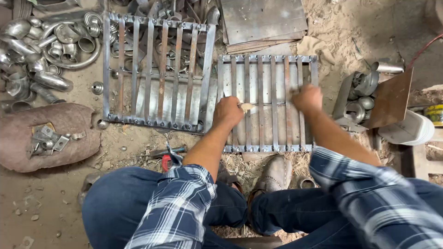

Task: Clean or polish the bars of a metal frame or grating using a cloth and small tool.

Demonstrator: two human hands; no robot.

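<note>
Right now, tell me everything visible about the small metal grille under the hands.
The small grille is a rectangular frame of dull grey metal with flat upright bars and one thin crossbar, rust-stained in places. It lies flat on sandy ground beside a larger grille. The left hand, holding a pale object, and the right hand rest on its bars.

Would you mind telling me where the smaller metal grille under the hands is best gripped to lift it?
Grip the smaller grille by its two long outer side bars, one hand coming from each side. It lies flat on the sandy ground, and those edges look bare; the larger grille crowds its left side slightly.
</note>
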